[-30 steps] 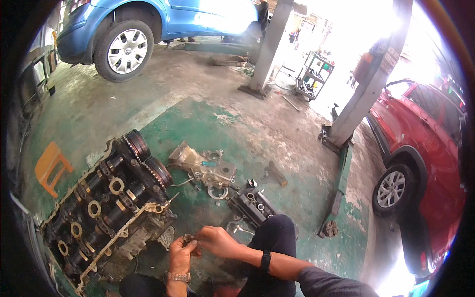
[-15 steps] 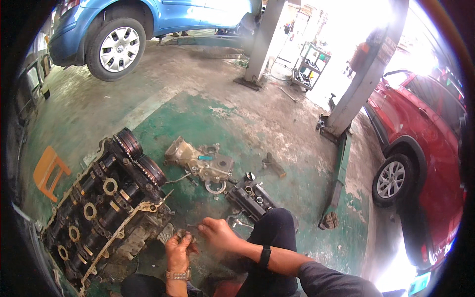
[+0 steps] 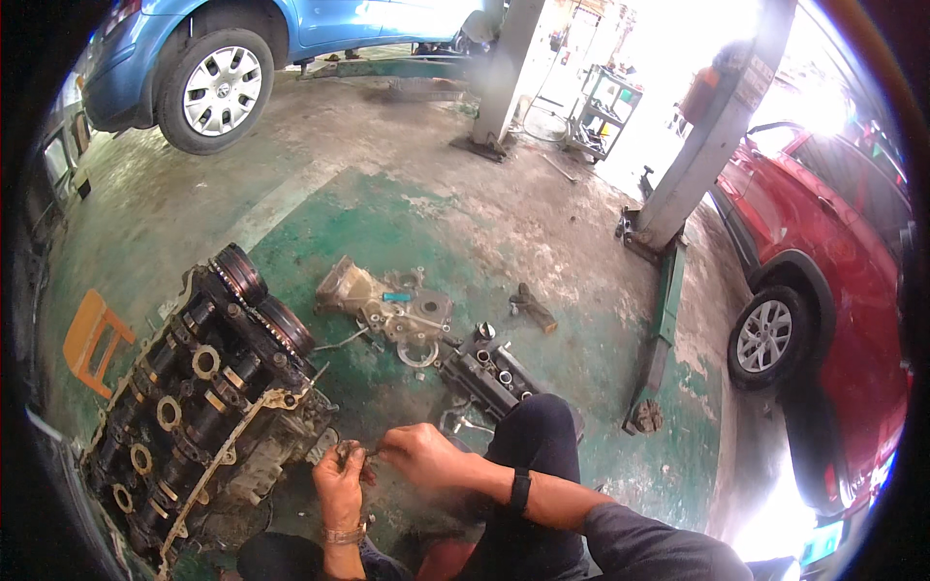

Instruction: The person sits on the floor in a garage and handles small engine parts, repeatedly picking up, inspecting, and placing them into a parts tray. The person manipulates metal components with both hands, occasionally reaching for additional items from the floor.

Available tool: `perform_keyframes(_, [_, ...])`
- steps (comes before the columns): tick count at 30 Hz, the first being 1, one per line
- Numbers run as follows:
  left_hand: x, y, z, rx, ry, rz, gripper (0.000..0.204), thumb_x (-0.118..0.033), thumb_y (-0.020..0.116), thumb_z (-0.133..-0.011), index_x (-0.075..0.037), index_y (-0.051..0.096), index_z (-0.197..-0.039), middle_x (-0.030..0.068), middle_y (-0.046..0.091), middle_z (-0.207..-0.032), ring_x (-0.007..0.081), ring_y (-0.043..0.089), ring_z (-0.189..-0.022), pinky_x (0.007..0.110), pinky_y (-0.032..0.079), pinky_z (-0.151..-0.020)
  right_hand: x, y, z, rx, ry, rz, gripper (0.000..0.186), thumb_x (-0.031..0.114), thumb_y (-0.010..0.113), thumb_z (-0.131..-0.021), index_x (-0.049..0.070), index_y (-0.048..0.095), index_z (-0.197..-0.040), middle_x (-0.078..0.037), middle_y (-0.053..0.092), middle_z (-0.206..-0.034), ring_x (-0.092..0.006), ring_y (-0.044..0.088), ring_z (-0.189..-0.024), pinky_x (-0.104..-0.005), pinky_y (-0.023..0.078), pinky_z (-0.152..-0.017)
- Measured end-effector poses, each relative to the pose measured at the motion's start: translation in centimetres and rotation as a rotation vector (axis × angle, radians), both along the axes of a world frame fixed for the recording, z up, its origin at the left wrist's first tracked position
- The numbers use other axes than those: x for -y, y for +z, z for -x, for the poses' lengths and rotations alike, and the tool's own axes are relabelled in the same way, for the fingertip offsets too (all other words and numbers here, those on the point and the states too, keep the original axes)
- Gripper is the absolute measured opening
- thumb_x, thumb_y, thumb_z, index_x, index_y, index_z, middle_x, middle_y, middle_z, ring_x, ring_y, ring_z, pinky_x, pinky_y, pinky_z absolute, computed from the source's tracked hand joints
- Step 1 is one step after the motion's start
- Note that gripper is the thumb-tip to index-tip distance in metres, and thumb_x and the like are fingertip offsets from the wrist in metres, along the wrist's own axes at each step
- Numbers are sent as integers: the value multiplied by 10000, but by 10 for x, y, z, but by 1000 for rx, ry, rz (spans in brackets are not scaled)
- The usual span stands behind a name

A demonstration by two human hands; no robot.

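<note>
My left hand (image 3: 339,486), a metal-band watch on its wrist, is closed with fingers bent round a small dark part that the fingers mostly cover. Close on its right, my right hand (image 3: 426,455) is pinched at the fingertips, which meet the left hand's fingers; what they hold is too small to make out. To the left of both hands lies a large engine head (image 3: 199,407) with dark camshafts and two toothed sprockets (image 3: 281,325) at its far end. A pale metal engine cover (image 3: 387,302) rests on the floor beyond my hands.
A black valve cover (image 3: 494,373) lies beyond my bent knee (image 3: 533,436). An orange stool (image 3: 97,339) stands at the left. Farther off are a blue car (image 3: 223,58), a red car (image 3: 823,320), a lift post (image 3: 697,155) with its green arm (image 3: 663,329), and a tool trolley (image 3: 603,111).
My right hand has moved left and come against the left hand's fingers. The small thin piece that stuck out of its fingertips is now hardly visible. The view has shifted slightly.
</note>
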State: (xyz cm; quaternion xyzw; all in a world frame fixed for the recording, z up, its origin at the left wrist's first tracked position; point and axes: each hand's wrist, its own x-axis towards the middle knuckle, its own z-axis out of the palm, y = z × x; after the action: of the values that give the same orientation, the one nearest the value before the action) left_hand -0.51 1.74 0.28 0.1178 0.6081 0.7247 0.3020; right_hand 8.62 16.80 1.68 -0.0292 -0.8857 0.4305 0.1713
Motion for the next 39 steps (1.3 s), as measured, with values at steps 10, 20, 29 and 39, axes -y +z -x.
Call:
perform_keyframes(10, [2, 9, -4, -37, -69, 81, 193, -74, 504, -929, 58, 557, -1059, 106, 632, -873, 158, 617, -658, 282, 525, -561, 2, 3, -2, 114, 17, -81, 137, 119, 601, -798, -8, 557, -826, -192, 589, -741, -397, 586, -722, -470, 465, -628])
perform_keyframes(20, [7, 15, -1, -89, -228, 27, 234, 61, 535, -865, 56, 551, -1098, 99, 631, -877, 162, 624, -659, 291, 538, -567, 1, -5, -1, 195, -24, 108, 218, 187, 569, -854, -31, 561, -865, -229, 595, -739, -418, 572, -709, -461, 455, -617])
perform_keyframes(29, [6, 10, -2, 12, -202, -38, 160, 26, 551, -869, 42, 572, -1027, 77, 622, -821, 143, 602, -585, 285, 518, -505, 1, -12, 2, 376, -27, 499, 264, 213, 562, -899, -38, 538, -822, -163, 510, -612, -226, 510, -561, -388, 435, -557])
perform_keyframes(39, [5, 1, 2, 132, -56, -62, 83, -1, 533, -873, 25, 577, -938, 66, 617, -783, 157, 598, -547, 288, 525, -492, 10, -8, -1, -41, 75, -19, 134, 95, 598, -797, 11, 537, -881, -159, 579, -748, -391, 585, -700, -448, 464, -589])
